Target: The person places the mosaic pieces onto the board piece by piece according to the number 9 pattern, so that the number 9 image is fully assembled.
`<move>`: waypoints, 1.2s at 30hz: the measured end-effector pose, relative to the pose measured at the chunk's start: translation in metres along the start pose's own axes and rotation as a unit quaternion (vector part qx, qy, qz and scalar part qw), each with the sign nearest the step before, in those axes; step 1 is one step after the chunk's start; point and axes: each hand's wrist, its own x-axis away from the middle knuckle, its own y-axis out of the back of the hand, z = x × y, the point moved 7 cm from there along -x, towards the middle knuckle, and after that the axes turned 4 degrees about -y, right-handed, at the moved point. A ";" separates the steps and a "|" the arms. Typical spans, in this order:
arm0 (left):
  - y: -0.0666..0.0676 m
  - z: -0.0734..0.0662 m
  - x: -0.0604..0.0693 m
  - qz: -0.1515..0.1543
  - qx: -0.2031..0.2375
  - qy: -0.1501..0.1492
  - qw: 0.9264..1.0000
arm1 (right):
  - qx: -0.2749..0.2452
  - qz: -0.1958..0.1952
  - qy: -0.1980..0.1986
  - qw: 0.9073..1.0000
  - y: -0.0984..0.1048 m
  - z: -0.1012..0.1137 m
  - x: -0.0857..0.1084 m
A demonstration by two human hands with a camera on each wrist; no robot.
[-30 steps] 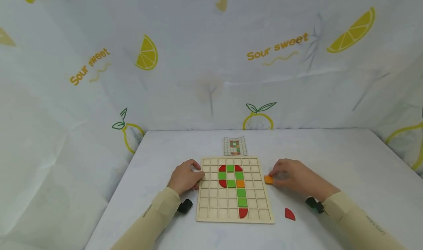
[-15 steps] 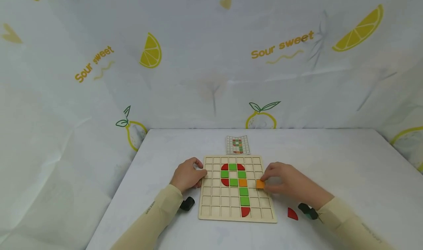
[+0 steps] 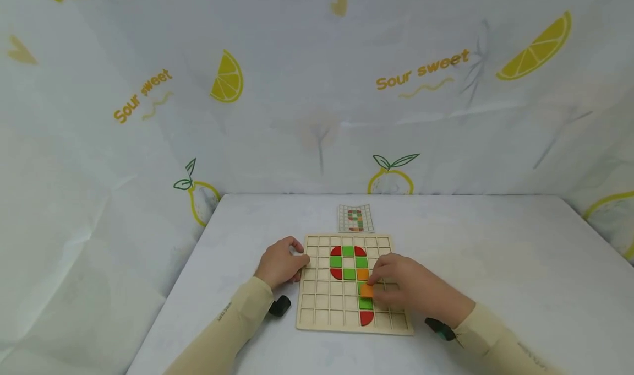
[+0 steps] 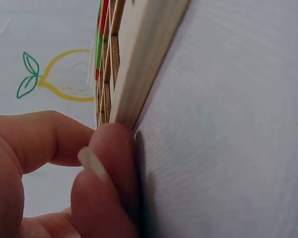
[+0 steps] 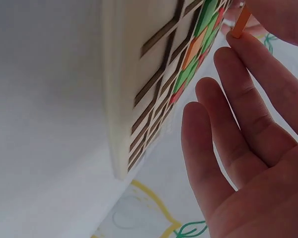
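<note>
A wooden grid board [image 3: 317, 303] lies on the table, with green, red and orange tiles forming a 9-like shape. My right hand [image 3: 408, 287] is over its right side, pinching an orange square tile [image 3: 366, 291] between thumb and index finger. That tile hovers over the stem of the shape, partly covering the green tiles. In the right wrist view the orange tile [image 5: 242, 21] shows edge-on at the fingertips, the other fingers extended. At the board's left edge rests my left hand [image 3: 279, 262], its fingertips [image 4: 111, 144] touching the wooden side in the left wrist view.
A small pattern card [image 3: 343, 226] with the same coloured shape lies behind the board. Black wrist cameras [image 3: 281, 305] sit under both forearms. A white cloth with lemon prints [image 3: 390, 182] hangs behind the table.
My right hand has carried the orange tile leftward from beside the board to over the stem. The loose red quarter-round tile is now hidden behind the right arm. My left hand stays put.
</note>
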 end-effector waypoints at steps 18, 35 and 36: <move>0.001 -0.002 0.001 -0.001 -0.008 -0.003 1.000 | 0.045 -0.013 0.044 0.998 -0.020 0.044 0.006; 0.001 0.002 -0.001 0.001 -0.009 -0.004 1.000 | 0.079 -0.001 0.060 0.995 -0.034 0.043 0.009; 0.001 0.002 -0.001 0.002 -0.008 -0.005 1.000 | 0.081 0.000 0.059 0.995 -0.034 0.043 0.009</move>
